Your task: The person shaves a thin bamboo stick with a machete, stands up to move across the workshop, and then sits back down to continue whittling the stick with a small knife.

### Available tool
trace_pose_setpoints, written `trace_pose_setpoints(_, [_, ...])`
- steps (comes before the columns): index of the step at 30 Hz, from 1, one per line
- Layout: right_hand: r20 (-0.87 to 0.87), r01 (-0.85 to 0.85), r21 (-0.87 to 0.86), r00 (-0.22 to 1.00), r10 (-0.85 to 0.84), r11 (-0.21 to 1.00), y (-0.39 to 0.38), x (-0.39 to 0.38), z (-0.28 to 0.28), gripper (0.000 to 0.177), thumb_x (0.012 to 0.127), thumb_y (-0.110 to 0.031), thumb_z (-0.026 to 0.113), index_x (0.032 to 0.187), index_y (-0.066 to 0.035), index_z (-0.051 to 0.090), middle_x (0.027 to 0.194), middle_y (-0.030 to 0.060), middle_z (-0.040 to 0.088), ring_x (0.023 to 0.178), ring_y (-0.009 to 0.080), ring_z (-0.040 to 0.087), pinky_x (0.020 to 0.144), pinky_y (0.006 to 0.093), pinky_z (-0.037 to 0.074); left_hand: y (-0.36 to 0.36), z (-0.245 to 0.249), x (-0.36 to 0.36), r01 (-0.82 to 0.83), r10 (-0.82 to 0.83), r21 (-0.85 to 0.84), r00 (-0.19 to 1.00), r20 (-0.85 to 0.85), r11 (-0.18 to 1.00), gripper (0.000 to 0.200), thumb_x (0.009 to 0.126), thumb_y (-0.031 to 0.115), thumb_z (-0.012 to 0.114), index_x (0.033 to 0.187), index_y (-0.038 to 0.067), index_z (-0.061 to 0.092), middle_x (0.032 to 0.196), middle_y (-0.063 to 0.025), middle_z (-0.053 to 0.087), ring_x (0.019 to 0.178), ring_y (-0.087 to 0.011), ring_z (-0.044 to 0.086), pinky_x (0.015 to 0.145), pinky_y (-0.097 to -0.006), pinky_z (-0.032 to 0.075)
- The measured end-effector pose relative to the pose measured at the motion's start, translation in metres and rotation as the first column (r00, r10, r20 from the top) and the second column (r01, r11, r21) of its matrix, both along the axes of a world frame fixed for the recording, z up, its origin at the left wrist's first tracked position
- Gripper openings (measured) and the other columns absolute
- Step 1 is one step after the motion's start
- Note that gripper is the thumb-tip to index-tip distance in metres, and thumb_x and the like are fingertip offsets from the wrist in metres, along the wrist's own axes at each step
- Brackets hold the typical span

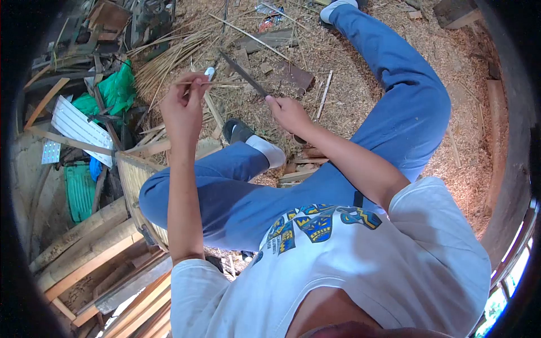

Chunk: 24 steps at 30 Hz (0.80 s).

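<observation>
My left hand (185,101) pinches a thin bamboo strip (228,85) between thumb and fingertips, and the strip points right toward the blade. A small white piece (210,74) shows right at those fingertips. My right hand (290,115) is wrapped round the handle of a long knife (243,73). Its dark, narrow blade slants up and to the left, overlapping the strip's far end in this view. The handle is mostly hidden in my fist. Both hands are held out over the ground between my legs.
A bundle of thin bamboo strips (169,62) lies beyond my left hand. Shavings (360,84) cover the ground, with a brown flat block (296,76) and loose sticks. Wood scraps, a green plastic bag (115,87) and planks (90,248) crowd the left side.
</observation>
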State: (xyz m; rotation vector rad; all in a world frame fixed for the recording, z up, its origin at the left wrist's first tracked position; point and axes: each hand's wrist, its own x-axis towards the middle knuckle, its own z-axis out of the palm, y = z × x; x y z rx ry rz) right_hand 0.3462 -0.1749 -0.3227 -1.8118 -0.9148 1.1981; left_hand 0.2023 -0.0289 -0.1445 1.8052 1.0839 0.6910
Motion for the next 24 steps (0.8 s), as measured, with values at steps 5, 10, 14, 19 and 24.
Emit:
trace_pose_setpoints(5, [0.017, 0.011, 0.171, 1.000, -0.014, 0.985, 0.003, 0.001, 0.042, 0.054, 0.105, -0.046, 0.049, 0.092, 0.000, 0.073, 0.081, 0.0262, 0.069, 0.080, 0.0460, 0.068, 0.075, 0.0521, 0.052, 0.007, -0.007, 0.004, -0.091, 0.096, -0.050, 0.991, 0.094, 0.995, 0.019, 0.105, 0.007, 0.059, 0.114, -0.009, 0.062, 0.111, -0.0166, 0.070, 0.105, -0.0209, 0.069, 0.096, -0.0332, 0.061])
trace_pose_setpoints(10, [0.039, 0.041, 0.087, 0.998, -0.045, 0.995, 0.004, -0.006, 0.018, 0.054, 0.105, -0.047, 0.050, 0.094, 0.000, 0.074, 0.081, 0.0262, 0.069, 0.078, 0.0468, 0.067, 0.074, 0.0517, 0.053, -0.006, -0.003, 0.010, -0.064, 0.064, 0.067, 0.998, -0.002, 0.996, 0.018, 0.105, 0.007, 0.058, 0.113, -0.008, 0.063, 0.111, -0.0140, 0.069, 0.104, -0.0189, 0.069, 0.094, -0.0322, 0.061])
trace_pose_setpoints(14, [0.063, 0.034, -0.015, 0.997, -0.033, 0.999, 0.006, 0.009, -0.002, 0.054, 0.104, -0.047, 0.050, 0.093, 0.000, 0.074, 0.081, 0.0261, 0.069, 0.078, 0.0469, 0.067, 0.073, 0.0522, 0.052, 0.003, -0.003, 0.006, -0.084, 0.084, 0.002, 0.996, -0.008, 0.996, 0.016, 0.106, 0.006, 0.057, 0.112, -0.007, 0.063, 0.109, -0.0129, 0.069, 0.104, -0.0181, 0.069, 0.093, -0.0313, 0.061])
trace_pose_setpoints(19, [0.088, -0.081, 0.192, 0.994, 0.065, 0.978, 0.009, 0.008, 0.052, 0.055, 0.106, -0.046, 0.048, 0.093, 0.002, 0.074, 0.081, 0.0270, 0.069, 0.080, 0.0452, 0.069, 0.077, 0.0511, 0.054, -0.001, -0.002, 0.013, -0.085, 0.084, 0.038, 0.996, 0.042, 0.996, 0.014, 0.104, 0.005, 0.060, 0.109, -0.007, 0.065, 0.102, -0.0129, 0.073, 0.094, -0.0167, 0.073, 0.082, -0.0272, 0.061])
trace_pose_setpoints(24, [0.068, -0.012, -0.026, 0.998, 0.014, 1.000, 0.006, 0.005, -0.005, 0.051, 0.106, -0.044, 0.048, 0.092, -0.003, 0.074, 0.082, 0.0241, 0.071, 0.081, 0.0437, 0.070, 0.078, 0.0501, 0.055, -0.008, 0.009, 0.012, -0.063, 0.072, 0.079, 0.991, -0.109, 0.995, 0.016, 0.105, 0.005, 0.057, 0.111, -0.008, 0.064, 0.106, -0.0135, 0.071, 0.102, -0.0178, 0.070, 0.091, -0.0296, 0.061])
